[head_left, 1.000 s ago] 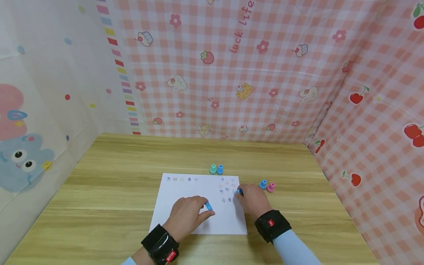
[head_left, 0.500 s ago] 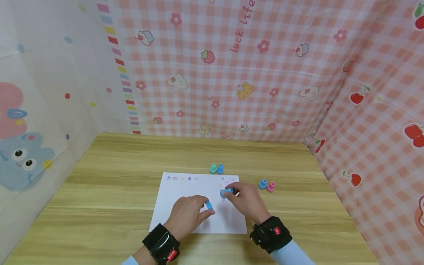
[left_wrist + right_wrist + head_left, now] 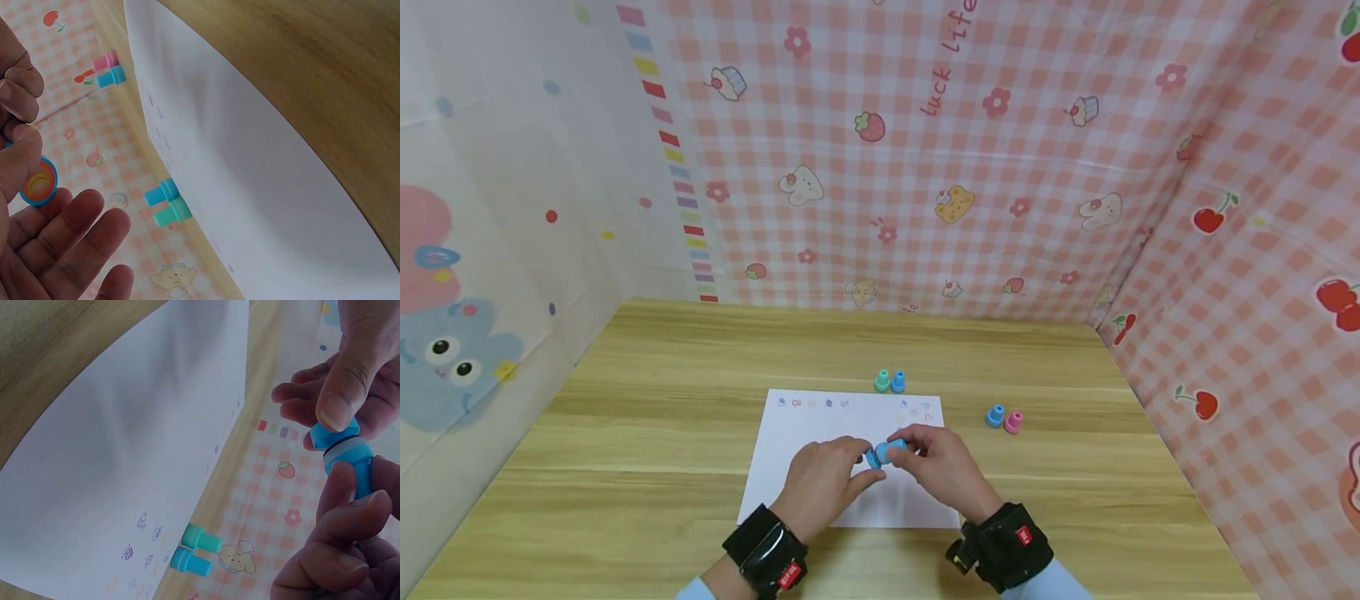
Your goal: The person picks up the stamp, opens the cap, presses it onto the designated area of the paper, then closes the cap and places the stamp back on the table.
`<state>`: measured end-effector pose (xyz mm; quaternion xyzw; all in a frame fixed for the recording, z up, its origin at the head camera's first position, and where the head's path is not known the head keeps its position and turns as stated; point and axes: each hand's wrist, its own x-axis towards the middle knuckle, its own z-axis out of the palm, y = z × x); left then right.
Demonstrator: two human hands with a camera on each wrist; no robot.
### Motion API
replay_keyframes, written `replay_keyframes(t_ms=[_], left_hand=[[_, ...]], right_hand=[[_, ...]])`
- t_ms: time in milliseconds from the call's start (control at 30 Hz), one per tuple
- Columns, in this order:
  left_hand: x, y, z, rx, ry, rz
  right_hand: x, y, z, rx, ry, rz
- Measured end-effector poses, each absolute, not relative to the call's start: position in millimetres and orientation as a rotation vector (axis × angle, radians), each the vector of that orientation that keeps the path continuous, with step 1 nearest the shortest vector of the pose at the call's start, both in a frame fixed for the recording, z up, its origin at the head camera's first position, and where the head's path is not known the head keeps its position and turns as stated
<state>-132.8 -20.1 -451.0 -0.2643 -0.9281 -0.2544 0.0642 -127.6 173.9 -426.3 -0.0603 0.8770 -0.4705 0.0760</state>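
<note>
Over the paper my left hand (image 3: 823,479) pinches a blue stamp cap (image 3: 334,433) between thumb and fingers. A round picture of yellow bananas on orange shows on the cap's face in the left wrist view. My right hand (image 3: 951,467) grips a self-inking stamp (image 3: 351,457) with a blue body by its narrow handle. The stamp's dark end sits right at the mouth of the cap, which tilts a little against it. Below both hands lies a white sheet of paper (image 3: 797,450), bearing small stamped prints along its far edge and far right corner.
Just beyond the paper stand a green stamp (image 3: 882,381) and a blue stamp (image 3: 898,382). Another blue stamp (image 3: 996,416) and a pink stamp (image 3: 1013,422) stand to its right. Patterned cloth (image 3: 880,183) hangs behind and beside the wooden table (image 3: 647,392).
My right hand has lifted the stamp from the paper's right side and brought it left to the cap. My left hand has stayed nearly still, holding the cap.
</note>
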Motion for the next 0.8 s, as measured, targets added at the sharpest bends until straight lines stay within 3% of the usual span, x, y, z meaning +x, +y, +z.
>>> replay_keyframes(t_ms=[800], left_hand=[[-131.7,-21.0,-450.3,-0.951,-2.577,-0.758]], right_hand=[[-128.1,169.2,-425.1,-0.154,2.403,-1.603]])
